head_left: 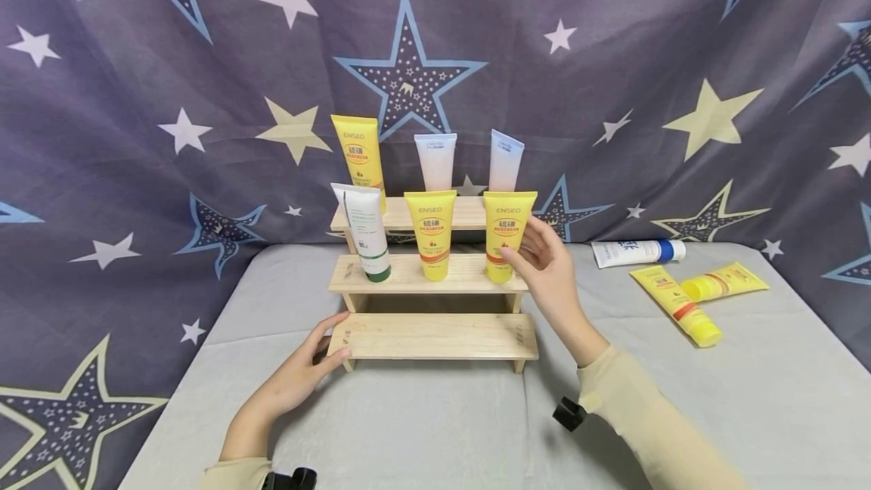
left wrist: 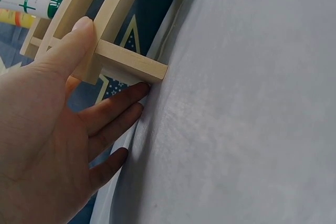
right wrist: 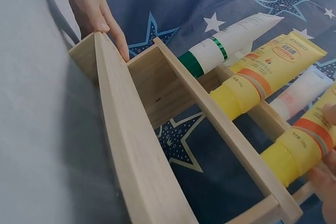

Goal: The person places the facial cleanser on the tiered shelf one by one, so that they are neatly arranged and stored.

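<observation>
We are pinching a yellow tube in our right hand, thumb in front and fingers behind; it is standing cap-down on the middle step of a wooden stand. Our left hand is gripping the left end of the lowest step between thumb and index finger, its other fingers spreading. Left of the right hand's grip a second yellow tube and a white tube are standing; to its right, a blue-capped tube and two yellow tubes are lying.
</observation>
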`<state>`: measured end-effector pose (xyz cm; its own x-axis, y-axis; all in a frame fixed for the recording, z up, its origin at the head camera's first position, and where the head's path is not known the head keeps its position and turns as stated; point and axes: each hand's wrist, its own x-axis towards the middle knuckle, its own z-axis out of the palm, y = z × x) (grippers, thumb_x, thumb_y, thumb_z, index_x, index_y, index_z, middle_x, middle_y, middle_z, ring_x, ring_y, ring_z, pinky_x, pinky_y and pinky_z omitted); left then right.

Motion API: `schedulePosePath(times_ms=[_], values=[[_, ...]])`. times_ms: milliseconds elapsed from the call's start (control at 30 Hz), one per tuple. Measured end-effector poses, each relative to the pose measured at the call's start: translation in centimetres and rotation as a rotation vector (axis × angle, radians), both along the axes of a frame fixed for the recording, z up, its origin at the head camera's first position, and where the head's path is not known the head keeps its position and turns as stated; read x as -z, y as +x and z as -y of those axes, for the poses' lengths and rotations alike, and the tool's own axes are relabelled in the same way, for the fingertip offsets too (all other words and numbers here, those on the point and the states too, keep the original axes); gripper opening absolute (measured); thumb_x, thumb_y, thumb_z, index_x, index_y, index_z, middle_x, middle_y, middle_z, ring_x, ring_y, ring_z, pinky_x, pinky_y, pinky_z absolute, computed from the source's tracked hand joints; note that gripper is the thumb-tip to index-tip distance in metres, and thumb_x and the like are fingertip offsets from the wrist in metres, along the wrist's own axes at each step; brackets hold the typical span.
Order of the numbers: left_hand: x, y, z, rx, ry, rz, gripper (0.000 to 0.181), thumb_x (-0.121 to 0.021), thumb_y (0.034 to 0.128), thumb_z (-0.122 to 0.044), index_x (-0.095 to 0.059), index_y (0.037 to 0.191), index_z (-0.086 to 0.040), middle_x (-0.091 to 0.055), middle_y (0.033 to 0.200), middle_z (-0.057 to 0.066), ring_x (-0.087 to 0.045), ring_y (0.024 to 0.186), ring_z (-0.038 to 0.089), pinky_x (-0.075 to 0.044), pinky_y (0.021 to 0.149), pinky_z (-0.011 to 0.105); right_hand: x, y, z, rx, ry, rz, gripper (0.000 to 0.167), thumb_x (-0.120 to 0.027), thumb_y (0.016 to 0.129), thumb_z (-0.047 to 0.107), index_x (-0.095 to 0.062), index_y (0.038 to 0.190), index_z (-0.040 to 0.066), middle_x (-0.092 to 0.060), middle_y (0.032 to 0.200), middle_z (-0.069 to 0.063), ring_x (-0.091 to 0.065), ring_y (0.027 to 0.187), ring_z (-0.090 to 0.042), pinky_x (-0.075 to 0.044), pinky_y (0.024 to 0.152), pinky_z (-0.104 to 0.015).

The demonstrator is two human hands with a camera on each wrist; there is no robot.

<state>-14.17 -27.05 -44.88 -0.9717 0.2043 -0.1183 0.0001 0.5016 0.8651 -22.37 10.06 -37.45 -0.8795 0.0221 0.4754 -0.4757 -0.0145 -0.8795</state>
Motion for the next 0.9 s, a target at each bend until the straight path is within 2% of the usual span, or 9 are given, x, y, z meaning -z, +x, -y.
schedulePosePath(times_ms=[267, 467, 600, 733, 900], values=[[-0.3, 0.1, -0.1, -0.003, -0.003, 0.012, 0.062, -0.056, 0.1015, -0.038, -0.026, 0.155, -0.029, -0.051, 0.139, 0.023, -0.051, 0.127, 0.034, -0.035, 0.104, 0.058, 0.7, 0.5, -2.7, -0.007, 0.005, -0.052, 0.051, -0.064, 0.089, -0.013, -0.049, 0.137, -0.008, -0.058, 0.132, -0.024, -0.061, 0.114, -0.017, -0.047, 0.098, -0.035], [-0.3, 0.1, -0.1, -0.006, -0.014, 0.013, 0.062, -0.056, 0.1015, -0.039, -0.026, 0.155, -0.029, -0.052, 0.138, 0.022, -0.052, 0.126, 0.033, -0.035, 0.104, 0.057, 1.3, 0.4, -5.8, 0.067, 0.043, -0.073, 0.046, -0.065, 0.09, -0.011, -0.053, 0.134, -0.007, -0.06, 0.129, -0.024, -0.063, 0.112, -0.02, -0.05, 0.093, -0.027], [-0.4, 0.1, -0.2, -0.011, -0.02, 0.015, 0.062, -0.056, 0.1011, -0.041, -0.026, 0.155, -0.03, -0.052, 0.138, 0.022, -0.051, 0.126, 0.033, -0.034, 0.104, 0.059, 1.6, 0.6, -7.9, 0.128, 0.118, -0.035, 0.045, -0.067, 0.09, -0.007, -0.056, 0.134, -0.005, -0.063, 0.128, -0.015, -0.063, 0.111, -0.016, -0.049, 0.091, -0.022], [-0.4, 0.0, -0.2, -0.014, -0.018, 0.017, 0.063, -0.056, 0.101, -0.041, -0.026, 0.155, -0.029, -0.052, 0.139, 0.022, -0.05, 0.127, 0.034, -0.033, 0.105, 0.06, 2.0, 0.7, -10.2, 0.174, 0.171, 0.016, 0.043, -0.069, 0.091, -0.002, -0.057, 0.133, -0.003, -0.067, 0.123, 0.001, -0.062, 0.109, -0.008, -0.048, 0.089, -0.017], [-0.4, 0.1, -0.1, -0.017, -0.017, 0.018, 0.063, -0.056, 0.101, -0.041, -0.026, 0.155, -0.029, -0.051, 0.139, 0.022, -0.05, 0.128, 0.035, -0.033, 0.105, 0.06, 2.7, 0.6, -13.1, 0.245, 0.227, 0.033, 0.043, -0.069, 0.091, -0.002, -0.059, 0.132, 0.001, -0.068, 0.119, 0.006, -0.062, 0.106, -0.003, -0.047, 0.088, -0.014]])
